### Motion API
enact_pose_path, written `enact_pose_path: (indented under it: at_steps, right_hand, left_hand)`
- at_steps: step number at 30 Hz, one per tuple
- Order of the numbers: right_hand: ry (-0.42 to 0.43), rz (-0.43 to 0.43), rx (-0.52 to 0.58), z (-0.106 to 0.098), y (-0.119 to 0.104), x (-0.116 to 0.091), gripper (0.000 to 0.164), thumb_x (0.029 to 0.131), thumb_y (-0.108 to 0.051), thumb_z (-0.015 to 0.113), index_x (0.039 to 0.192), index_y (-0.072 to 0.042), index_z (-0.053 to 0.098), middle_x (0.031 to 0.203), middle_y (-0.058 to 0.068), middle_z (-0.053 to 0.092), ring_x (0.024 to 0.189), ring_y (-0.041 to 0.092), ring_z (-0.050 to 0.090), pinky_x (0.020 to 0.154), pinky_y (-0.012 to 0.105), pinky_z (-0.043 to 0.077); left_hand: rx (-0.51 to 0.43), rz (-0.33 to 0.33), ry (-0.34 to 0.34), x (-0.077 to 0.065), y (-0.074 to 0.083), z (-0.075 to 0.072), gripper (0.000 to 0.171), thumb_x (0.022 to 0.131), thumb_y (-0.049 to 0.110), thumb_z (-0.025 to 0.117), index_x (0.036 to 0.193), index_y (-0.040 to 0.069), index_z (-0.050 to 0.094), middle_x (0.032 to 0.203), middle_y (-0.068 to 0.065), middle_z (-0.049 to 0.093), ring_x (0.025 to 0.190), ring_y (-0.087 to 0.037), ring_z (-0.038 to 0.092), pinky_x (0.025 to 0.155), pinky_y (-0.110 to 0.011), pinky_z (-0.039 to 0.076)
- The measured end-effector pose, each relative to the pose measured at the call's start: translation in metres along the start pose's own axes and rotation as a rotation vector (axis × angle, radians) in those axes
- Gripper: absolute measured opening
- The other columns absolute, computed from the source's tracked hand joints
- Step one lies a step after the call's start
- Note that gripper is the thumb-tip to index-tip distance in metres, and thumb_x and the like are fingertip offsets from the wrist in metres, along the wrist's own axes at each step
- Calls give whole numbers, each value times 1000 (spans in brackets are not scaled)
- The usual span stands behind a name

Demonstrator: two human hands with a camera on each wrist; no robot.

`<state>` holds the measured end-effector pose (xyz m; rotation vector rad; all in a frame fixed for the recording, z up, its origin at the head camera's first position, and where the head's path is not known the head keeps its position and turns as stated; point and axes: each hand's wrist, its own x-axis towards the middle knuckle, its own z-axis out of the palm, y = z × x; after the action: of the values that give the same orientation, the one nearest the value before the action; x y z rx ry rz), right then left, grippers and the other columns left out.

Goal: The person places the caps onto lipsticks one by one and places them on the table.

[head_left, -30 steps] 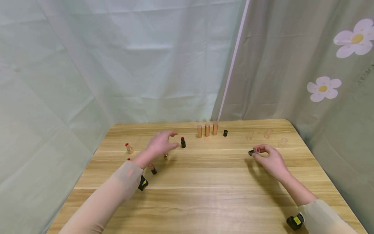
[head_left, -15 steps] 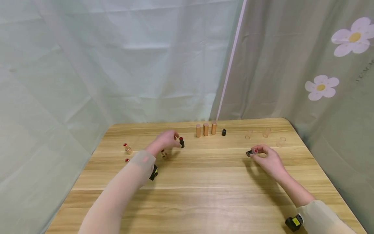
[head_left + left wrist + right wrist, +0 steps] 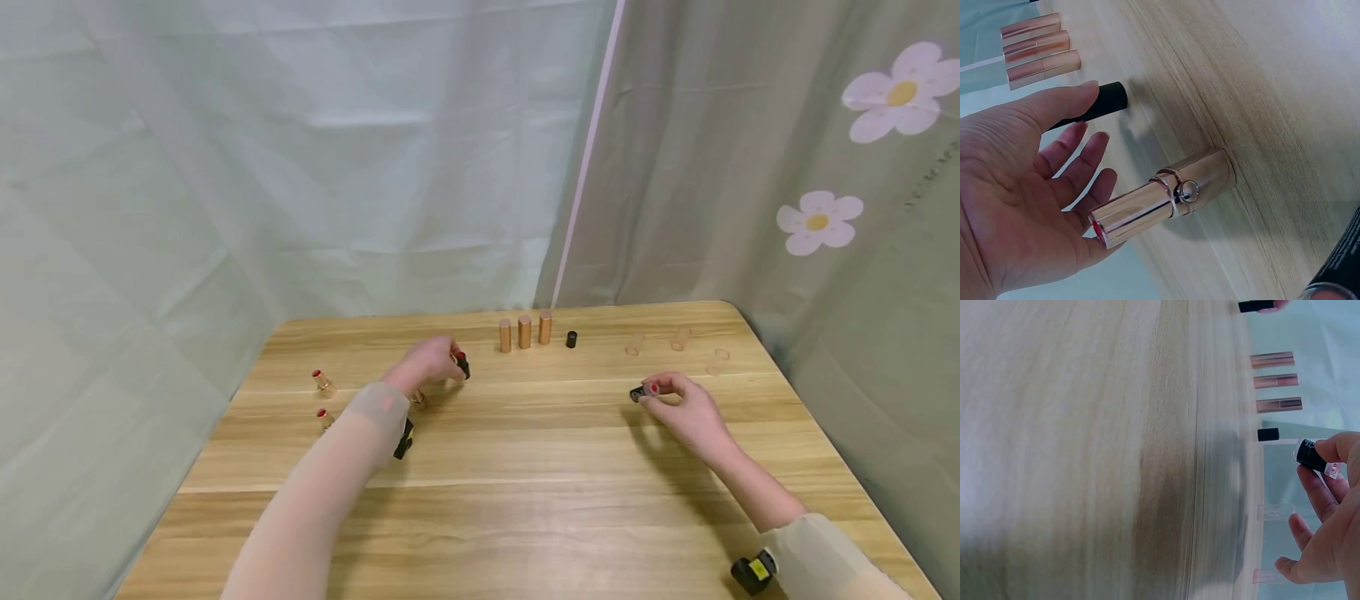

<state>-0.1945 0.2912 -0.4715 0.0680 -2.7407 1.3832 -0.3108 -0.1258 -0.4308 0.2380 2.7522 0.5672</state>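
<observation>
My left hand [image 3: 431, 360] pinches an uncapped black lipstick [image 3: 462, 365] with a red tip, left of the table's middle. In the left wrist view the thumb lies along its black tube [image 3: 1112, 100]; the index finger is partly hidden behind it. Close by that hand stands an uncapped gold lipstick [image 3: 1141, 203]. Over the right side of the table, my right hand [image 3: 692, 414] holds another black lipstick [image 3: 639, 393] between thumb and fingers. This one has a clear end with red inside, and the right wrist view shows it tilted [image 3: 1311, 455].
Several gold caps [image 3: 524, 332] stand in a row at the back, beside a small black cap [image 3: 572, 339]. Clear caps [image 3: 681, 338] stand at the back right. Two gold lipsticks [image 3: 323, 382] stand at the left. Curtains [image 3: 420, 167] hang behind the table.
My left hand has moved right and closed its fingers on the black lipstick, which stood apart from it before. The right hand with its lipstick has hardly moved.
</observation>
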Motion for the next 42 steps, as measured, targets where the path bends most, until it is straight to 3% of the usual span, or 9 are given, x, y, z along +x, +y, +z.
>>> enact_pose_path:
  at_steps: [8,22,26,31,36,42]
  right_hand:
    - [4,-5,5,1,2,0,37,97,-30,72,123,-3,65,115,13,68,112,27,58,82,31,48]
    - [7,-8,8,1,3,-1,35,97,-27,73,121,-4,66,113,12,69,112,28,59,86,37,48]
    - [5,-11,8,-2,2,-2,37,97,-29,72,123,-2,65,114,14,68,112,29,58,86,38,47]
    - [11,-10,2,-4,1,-3,38,98,-29,71,123,-1,65,115,16,67,111,29,57,84,36,47]
    - [12,2,7,-5,0,-2,38,97,-29,71,123,-2,65,114,15,67,110,27,57,82,32,48]
    - [1,8,9,0,-1,-2,40,97,-32,71,124,-3,65,115,15,67,111,27,55,85,37,45]
  left_hand:
    - [44,23,-18,6,-2,3,34,89,22,81,112,8,60,105,-8,62,93,-25,58,85,-44,51]
    - [37,54,-27,12,-3,5,27,91,19,78,104,7,57,97,-8,60,84,-24,56,77,-40,49]
    - [-48,101,-36,7,-2,-8,28,91,17,76,101,6,52,95,-9,56,83,-23,50,73,-37,43]
    - [-190,156,-49,-5,2,-37,30,90,13,71,99,5,44,94,-10,49,82,-23,44,72,-37,37]
    - [-212,165,-52,-14,2,-56,31,91,16,71,103,5,45,98,-10,50,86,-24,46,74,-38,39]
    - [-225,172,-18,-25,0,-61,30,91,17,71,108,5,49,107,-13,57,94,-26,52,80,-40,46]
